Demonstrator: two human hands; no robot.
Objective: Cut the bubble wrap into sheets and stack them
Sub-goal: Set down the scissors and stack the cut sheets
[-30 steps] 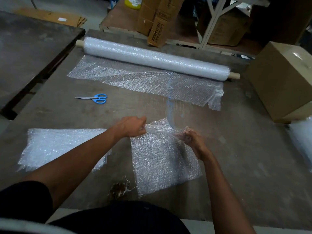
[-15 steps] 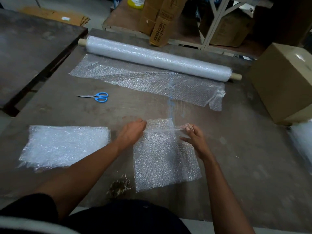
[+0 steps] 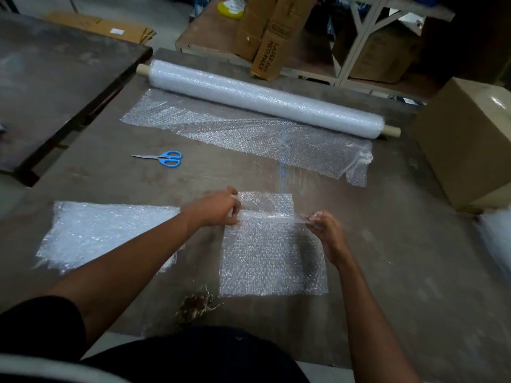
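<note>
A person stands at a worn table [image 3: 387,272], both hands at work on a cut sheet [image 3: 273,261] of bubble wrap lying flat in front of them. The left hand [image 3: 218,207] pinches a raised fold of the sheet at its left edge, fingers curled round the plastic; the right hand [image 3: 322,230] pinches the same fold at the right edge, so the crease runs taut between them across the sheet's upper part. Whether this is a fold being made or an edge being straightened is hard to tell through the clear plastic.

To the left, just beside the left forearm, lies a stack [image 3: 105,233] of sheets already cut, thick and cloudy-white, which suggests a fair share of the work is done. The sheet in hand has not yet joined it and sits apart from it on the table.

Plenty appears to remain. The roll [image 3: 262,100] at the far side of the table is thick on its cardboard core, with a long loose length [image 3: 235,131] unrolled toward the person and its near edge ragged at the right. The blue-handled scissors [image 3: 166,158] lie untouched between the roll and the stack, well apart from both hands.

A cardboard box [image 3: 470,139] stands at the table's right edge, and cartons [image 3: 265,37] crowd the shelving behind.
</note>
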